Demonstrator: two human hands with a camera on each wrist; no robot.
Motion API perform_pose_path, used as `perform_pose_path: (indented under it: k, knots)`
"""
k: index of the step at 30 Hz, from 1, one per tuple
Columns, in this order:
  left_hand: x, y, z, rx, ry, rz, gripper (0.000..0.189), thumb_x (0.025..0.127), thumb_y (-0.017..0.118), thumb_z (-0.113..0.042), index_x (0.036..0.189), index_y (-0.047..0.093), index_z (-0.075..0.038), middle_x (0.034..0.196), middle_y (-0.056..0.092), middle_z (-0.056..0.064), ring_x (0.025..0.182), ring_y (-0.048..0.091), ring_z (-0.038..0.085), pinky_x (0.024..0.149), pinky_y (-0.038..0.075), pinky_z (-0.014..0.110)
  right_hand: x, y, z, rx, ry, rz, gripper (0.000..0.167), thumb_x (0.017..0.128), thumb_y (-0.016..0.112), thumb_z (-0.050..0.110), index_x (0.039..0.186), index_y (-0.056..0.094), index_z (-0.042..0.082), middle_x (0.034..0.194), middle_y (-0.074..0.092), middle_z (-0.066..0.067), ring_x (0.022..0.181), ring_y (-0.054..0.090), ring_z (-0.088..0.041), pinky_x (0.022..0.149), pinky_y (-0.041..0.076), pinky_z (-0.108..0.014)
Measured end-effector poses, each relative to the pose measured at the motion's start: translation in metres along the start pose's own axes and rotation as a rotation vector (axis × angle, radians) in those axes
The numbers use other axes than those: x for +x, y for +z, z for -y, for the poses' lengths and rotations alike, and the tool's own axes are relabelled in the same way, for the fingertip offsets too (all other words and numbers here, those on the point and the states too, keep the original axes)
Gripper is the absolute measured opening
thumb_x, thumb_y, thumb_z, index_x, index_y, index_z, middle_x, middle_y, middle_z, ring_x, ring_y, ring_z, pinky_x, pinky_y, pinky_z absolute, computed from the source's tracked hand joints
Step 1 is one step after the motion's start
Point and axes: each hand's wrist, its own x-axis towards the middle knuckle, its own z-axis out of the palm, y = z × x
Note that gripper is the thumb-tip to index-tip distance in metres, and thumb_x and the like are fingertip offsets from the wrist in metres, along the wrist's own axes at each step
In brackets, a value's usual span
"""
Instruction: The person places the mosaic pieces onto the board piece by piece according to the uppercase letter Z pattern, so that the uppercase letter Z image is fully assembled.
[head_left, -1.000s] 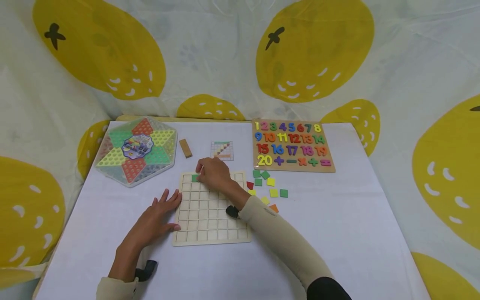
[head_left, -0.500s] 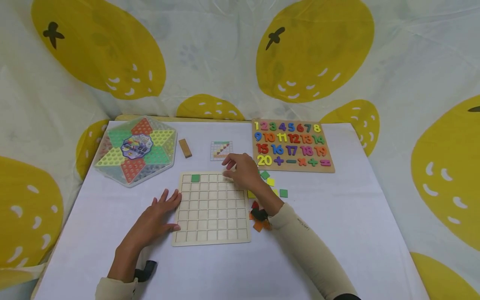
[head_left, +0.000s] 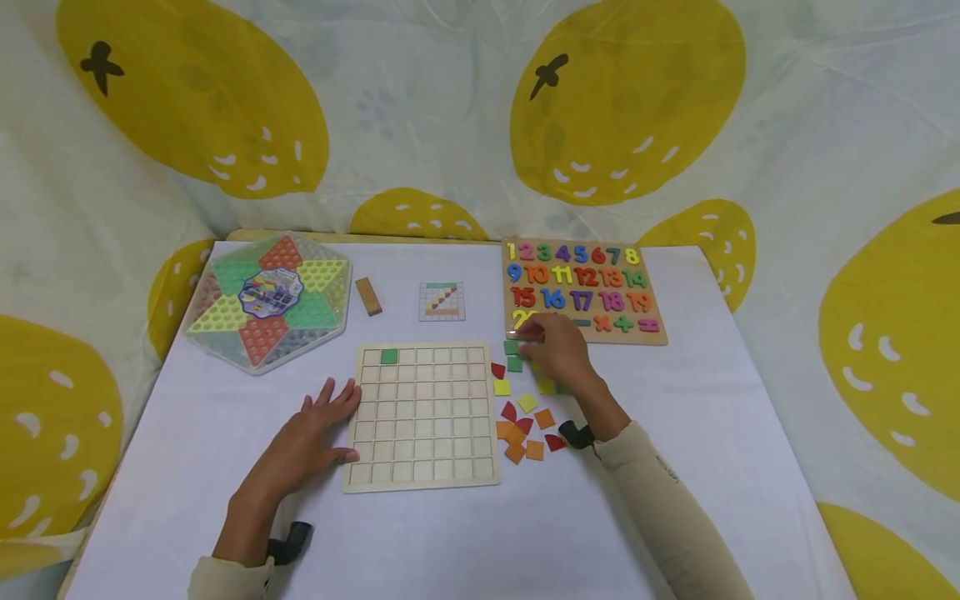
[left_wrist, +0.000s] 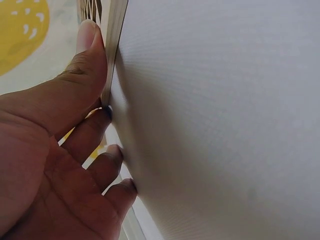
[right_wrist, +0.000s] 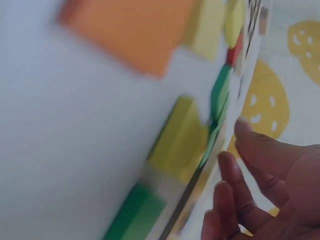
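Note:
A pale wooden grid board [head_left: 420, 417] lies on the white-covered table, with one green square tile [head_left: 389, 357] in its top row. My left hand [head_left: 315, 425] rests on the table with fingers spread, its fingertips and thumb touching the board's left edge. In the left wrist view the thumb [left_wrist: 90, 55] lies against that edge. My right hand [head_left: 558, 354] hovers right of the board, over loose green tiles [head_left: 514, 364]. Its thumb and fingers are apart with nothing between them in the right wrist view. The hand partly hides a yellow tile [head_left: 546, 387] and a green one.
Several red, yellow and orange pieces [head_left: 535, 450] lie along the board's right side. Behind stand a number puzzle board [head_left: 652, 339], a small pattern card [head_left: 442, 301], a wooden block [head_left: 368, 297] and a hexagonal checkers box [head_left: 272, 333]. A fruit-print cloth hangs behind the table.
My right hand has left the green tile in the board's top row and moved right to the loose green tiles. The left hand has stayed at the board's edge.

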Motion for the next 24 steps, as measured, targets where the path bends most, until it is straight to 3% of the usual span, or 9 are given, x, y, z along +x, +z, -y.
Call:
perform_pose_path:
  k: [10, 19, 24]
  knots:
    - [-0.001, 0.001, 0.002, -0.019, -0.001, -0.007, 0.103, 0.073, 0.095, -0.018, 0.161, 0.044, -0.005, 0.169, 0.037, 0.016, 0.162, 0.022, 0.048, 0.127, 0.021, 0.074, 0.006, 0.011, -0.006, -0.040, -0.062, 0.038, 0.015, 0.093, 0.084, 0.021, 0.107, 0.080, 0.017, 0.101, 0.073, -0.004, 0.098, 0.062, -0.024, 0.091, 0.054, -0.041]
    - [0.002, 0.004, 0.003, -0.016, -0.005, -0.002, 0.104, 0.072, 0.096, -0.020, 0.161, 0.043, -0.007, 0.169, 0.036, 0.014, 0.162, 0.021, 0.048, 0.127, 0.021, 0.074, 0.009, 0.014, -0.001, -0.058, -0.041, 0.077, 0.014, 0.090, 0.087, 0.021, 0.100, 0.078, 0.018, 0.094, 0.067, -0.003, 0.093, 0.058, -0.024, 0.084, 0.053, -0.037]
    - [0.001, 0.003, 0.004, -0.011, -0.008, -0.008, 0.105, 0.072, 0.096, -0.019, 0.162, 0.042, -0.007, 0.169, 0.036, 0.014, 0.162, 0.021, 0.047, 0.127, 0.021, 0.074, 0.009, 0.013, 0.003, -0.052, -0.050, 0.059, 0.013, 0.090, 0.087, 0.019, 0.096, 0.076, 0.018, 0.092, 0.067, -0.003, 0.090, 0.059, -0.024, 0.081, 0.052, -0.036]
